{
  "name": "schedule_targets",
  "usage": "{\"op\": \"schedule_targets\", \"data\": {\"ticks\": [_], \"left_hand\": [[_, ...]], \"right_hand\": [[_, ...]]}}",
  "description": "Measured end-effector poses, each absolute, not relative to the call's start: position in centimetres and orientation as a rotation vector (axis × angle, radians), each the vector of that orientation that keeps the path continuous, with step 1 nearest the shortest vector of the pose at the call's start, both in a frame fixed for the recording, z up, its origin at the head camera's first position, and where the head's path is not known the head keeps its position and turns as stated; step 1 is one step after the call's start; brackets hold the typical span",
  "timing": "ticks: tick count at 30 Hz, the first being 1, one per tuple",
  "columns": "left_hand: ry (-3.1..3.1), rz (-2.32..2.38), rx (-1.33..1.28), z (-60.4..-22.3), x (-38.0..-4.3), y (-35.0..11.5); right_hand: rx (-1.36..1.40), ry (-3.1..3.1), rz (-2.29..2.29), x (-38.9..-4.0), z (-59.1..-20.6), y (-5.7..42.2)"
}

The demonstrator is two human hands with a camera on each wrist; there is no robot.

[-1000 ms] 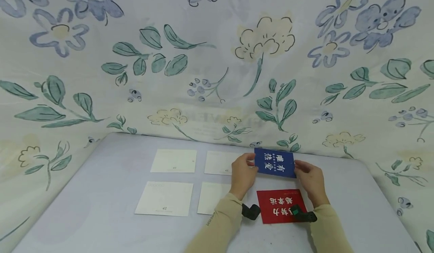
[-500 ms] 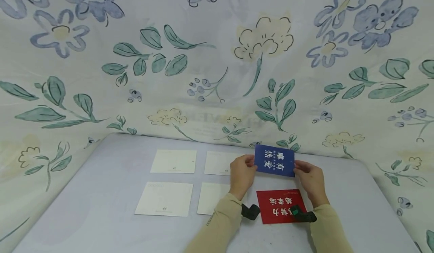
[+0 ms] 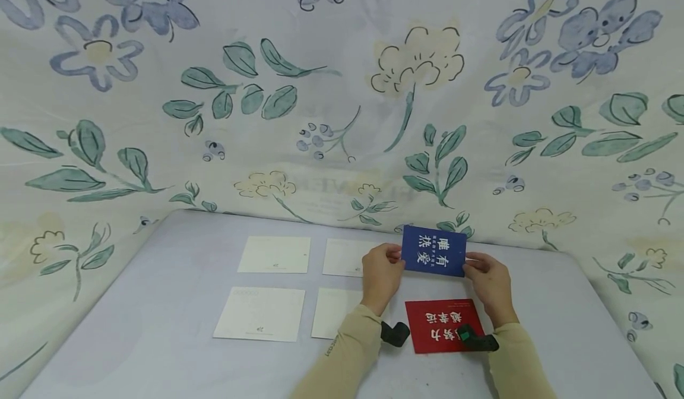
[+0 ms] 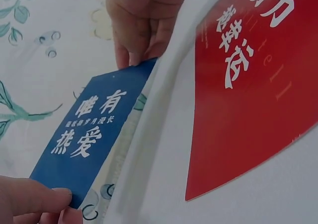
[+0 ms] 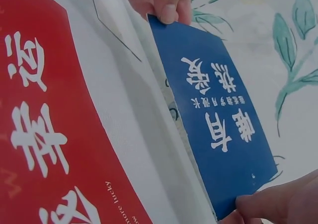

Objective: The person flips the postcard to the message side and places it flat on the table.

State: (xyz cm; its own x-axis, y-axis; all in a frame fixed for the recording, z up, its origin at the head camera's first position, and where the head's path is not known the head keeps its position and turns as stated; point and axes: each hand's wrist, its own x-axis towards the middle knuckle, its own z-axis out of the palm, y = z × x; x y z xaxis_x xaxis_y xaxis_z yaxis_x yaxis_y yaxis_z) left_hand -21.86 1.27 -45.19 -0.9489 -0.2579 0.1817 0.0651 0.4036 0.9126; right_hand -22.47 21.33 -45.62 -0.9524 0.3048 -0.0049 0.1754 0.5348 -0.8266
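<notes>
A blue card (image 3: 434, 251) with white Chinese characters is held up by its two short ends, tilted toward the head camera. My left hand (image 3: 382, 275) pinches its left end, thumb (image 4: 60, 198) on the printed face. At the opposite end my right hand (image 3: 490, 286) pinches the edge near the lower corner, with the thumb (image 5: 248, 204) in front. Both wrist views show background past the card's lower edge, so it stands off the table. Below it a red card (image 3: 442, 326) with white characters lies flat, partly covered by the right wrist's black camera.
Several cream cards lie in two rows to the left: a back-left card (image 3: 274, 255), a front-left card (image 3: 260, 314), a back card (image 3: 344, 256) and a front card (image 3: 333, 313) partly behind the left arm. A floral cloth (image 3: 342, 120) hangs behind the white table (image 3: 160, 304).
The blue card has risen slightly and tilted more upright between both hands. The red and cream cards stay where they were.
</notes>
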Motion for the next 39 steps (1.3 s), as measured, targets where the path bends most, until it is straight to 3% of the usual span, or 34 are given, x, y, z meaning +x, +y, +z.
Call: {"op": "schedule_targets", "data": {"ticks": [25,32,39], "left_hand": [[-2.388,-1.505,0.146,-45.1,-22.0,1.4],[-2.403,-1.496,0.144,-45.1,-21.9,1.4],[-2.395,-1.465,0.118,-45.1,-21.8,1.3]], "right_hand": [[-0.457,-2.608,1.410,-22.4,-45.1,20.8],[-0.459,-2.594,1.377,-23.4,-46.9,21.2],[-0.414,-2.571,1.427,-22.3,-45.3,20.4]]}}
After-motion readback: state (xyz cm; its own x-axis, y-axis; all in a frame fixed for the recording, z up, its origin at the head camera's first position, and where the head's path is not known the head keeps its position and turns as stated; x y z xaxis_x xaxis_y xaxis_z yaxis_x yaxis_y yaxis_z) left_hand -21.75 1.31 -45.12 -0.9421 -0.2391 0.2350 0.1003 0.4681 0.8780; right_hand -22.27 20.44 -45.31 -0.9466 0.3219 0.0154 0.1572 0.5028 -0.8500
